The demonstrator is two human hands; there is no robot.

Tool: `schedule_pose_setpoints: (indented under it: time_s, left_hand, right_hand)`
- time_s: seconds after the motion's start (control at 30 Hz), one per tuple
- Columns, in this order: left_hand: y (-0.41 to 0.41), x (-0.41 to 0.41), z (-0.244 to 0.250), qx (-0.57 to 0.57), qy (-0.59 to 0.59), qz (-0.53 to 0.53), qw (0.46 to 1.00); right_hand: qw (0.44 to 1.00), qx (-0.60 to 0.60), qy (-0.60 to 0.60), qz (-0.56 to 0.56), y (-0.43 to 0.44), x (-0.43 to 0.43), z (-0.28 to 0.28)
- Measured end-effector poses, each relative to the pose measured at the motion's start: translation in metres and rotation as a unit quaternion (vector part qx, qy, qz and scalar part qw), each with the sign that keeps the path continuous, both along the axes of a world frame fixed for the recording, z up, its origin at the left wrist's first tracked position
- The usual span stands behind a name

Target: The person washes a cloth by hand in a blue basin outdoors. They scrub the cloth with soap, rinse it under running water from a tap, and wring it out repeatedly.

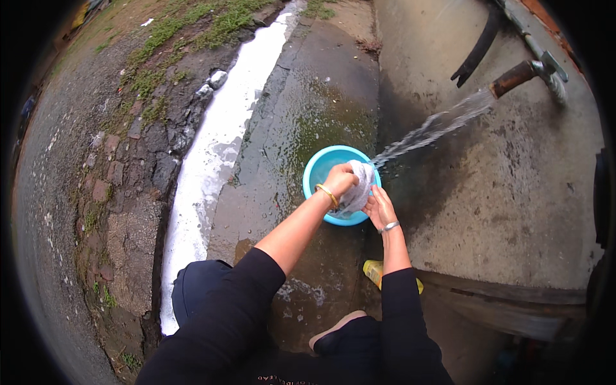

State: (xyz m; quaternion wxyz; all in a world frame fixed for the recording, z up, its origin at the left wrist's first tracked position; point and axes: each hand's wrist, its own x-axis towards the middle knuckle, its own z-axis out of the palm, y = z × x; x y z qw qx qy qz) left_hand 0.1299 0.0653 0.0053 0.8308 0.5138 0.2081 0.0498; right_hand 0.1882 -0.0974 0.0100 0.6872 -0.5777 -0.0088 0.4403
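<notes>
A light blue plastic basin [312, 166] stands on wet concrete, with water in it. Over it my left hand [342, 180], with a gold-coloured bangle at the wrist, grips a wet whitish cloth [361, 187]. My right hand [380, 207], a silver-coloured bangle at its wrist, is at the cloth's lower right side with the fingers extended; whether it grips any of the cloth cannot be told. A stream of water [433, 127] runs from a rusty pipe spout [514, 79] on the right down to the basin's right rim, beside the cloth.
Left of the basin, a drainage channel [192, 211] carries white foam. A concrete wall [500, 192] rises at the right, with a dark hose piece [479, 45] hanging near the spout. A yellow bottle [373, 272] lies partly under my right forearm. Broken bricks and grass edge the channel.
</notes>
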Motion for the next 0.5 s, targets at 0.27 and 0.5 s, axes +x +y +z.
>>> schedule_pose_setpoints:
  time_s: [0.27, 0.5]
  left_hand:
    - [0.008, 0.0, 0.006, -0.047, 0.059, 0.031, 0.997]
    - [0.028, 0.004, 0.025, -0.102, -0.021, 0.164, 0.981]
  right_hand:
    - [0.931, 0.098, -0.222, -0.271, -0.013, 0.039, 0.01]
    - [0.899, -0.011, -0.255, -0.356, -0.007, 0.042, 0.014]
